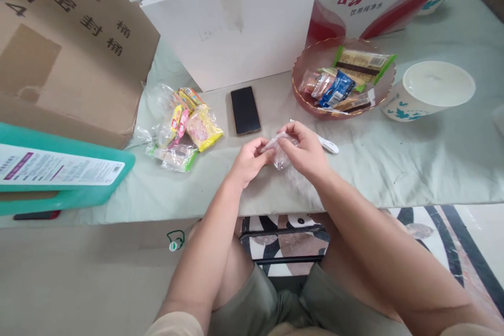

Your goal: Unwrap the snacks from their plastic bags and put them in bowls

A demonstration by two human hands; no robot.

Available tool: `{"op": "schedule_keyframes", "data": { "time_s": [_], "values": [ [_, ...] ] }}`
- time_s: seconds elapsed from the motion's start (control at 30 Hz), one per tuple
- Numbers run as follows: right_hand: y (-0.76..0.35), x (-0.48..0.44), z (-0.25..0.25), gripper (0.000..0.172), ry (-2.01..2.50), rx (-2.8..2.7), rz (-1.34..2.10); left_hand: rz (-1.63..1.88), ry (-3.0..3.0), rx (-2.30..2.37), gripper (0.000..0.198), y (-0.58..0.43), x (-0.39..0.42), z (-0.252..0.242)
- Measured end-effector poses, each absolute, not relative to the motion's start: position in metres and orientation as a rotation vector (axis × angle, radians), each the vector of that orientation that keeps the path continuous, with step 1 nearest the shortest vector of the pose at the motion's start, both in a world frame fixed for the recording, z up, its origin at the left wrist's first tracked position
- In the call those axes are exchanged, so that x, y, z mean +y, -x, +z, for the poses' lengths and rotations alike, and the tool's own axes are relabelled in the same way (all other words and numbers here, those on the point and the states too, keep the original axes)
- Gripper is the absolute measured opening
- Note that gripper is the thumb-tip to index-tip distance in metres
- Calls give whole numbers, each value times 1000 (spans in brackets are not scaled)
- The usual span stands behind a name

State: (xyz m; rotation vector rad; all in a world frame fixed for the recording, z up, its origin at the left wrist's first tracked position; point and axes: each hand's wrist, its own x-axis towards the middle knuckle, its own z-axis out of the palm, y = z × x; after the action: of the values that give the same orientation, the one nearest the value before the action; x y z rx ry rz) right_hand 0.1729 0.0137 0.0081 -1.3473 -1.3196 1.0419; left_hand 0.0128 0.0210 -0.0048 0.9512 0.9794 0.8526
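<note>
Over the front of the table, my left hand and my right hand both pinch a small clear plastic bag. Its top edge is bunched between my fingers, and I cannot make out whether anything is inside. More clear plastic film lies on the cloth under my right wrist. Behind the right hand a slim white tool sticks out, partly hidden by the hand. A black phone lies flat just beyond my left hand. To the left is a pile of wrapped snacks with clear plastic packaging.
A pink-tinted bowl of wrapped snacks stands at the back right, beside a white paper tub. White boxes and a cardboard box line the back. A green container is at the left edge of the cloth-covered table.
</note>
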Motion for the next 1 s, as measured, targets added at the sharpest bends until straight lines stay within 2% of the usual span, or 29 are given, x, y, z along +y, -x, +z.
{"op": "schedule_keyframes", "data": {
  "time_s": [0.1, 0.2, 0.37, 0.43, 0.57, 0.73, 0.87, 1.0],
  "values": [
    [-175, 15, 13, 16, 1438, -1496, 1020, 929, -965, 1030, 44, -12, 18, -10],
    [-176, 17, 21, 27, 1515, -1638, 1066, 951, -953, 1070, 48, -13, 17, -12],
    [-182, 20, 33, 35, 1424, -1586, 1085, 930, -924, 1137, 52, -26, 14, -3],
    [-188, 20, 37, 32, 1396, -1518, 1076, 972, -935, 1179, 53, -32, 15, 3],
    [-206, 21, 45, 18, 1278, -1317, 990, 1217, -1037, 1339, 37, -48, 30, 22],
    [-234, 26, 50, 19, 1171, -885, 1082, 1537, -1549, 1297, 16, -104, 70, 87],
    [-250, 28, 54, 18, 1225, -875, 1047, 1195, -2408, 1043, 13, -189, 110, 135],
    [-261, 27, 59, 16, 1228, -922, 1082, 728, -2563, 645, 11, -284, 144, 140]
  ]
}}
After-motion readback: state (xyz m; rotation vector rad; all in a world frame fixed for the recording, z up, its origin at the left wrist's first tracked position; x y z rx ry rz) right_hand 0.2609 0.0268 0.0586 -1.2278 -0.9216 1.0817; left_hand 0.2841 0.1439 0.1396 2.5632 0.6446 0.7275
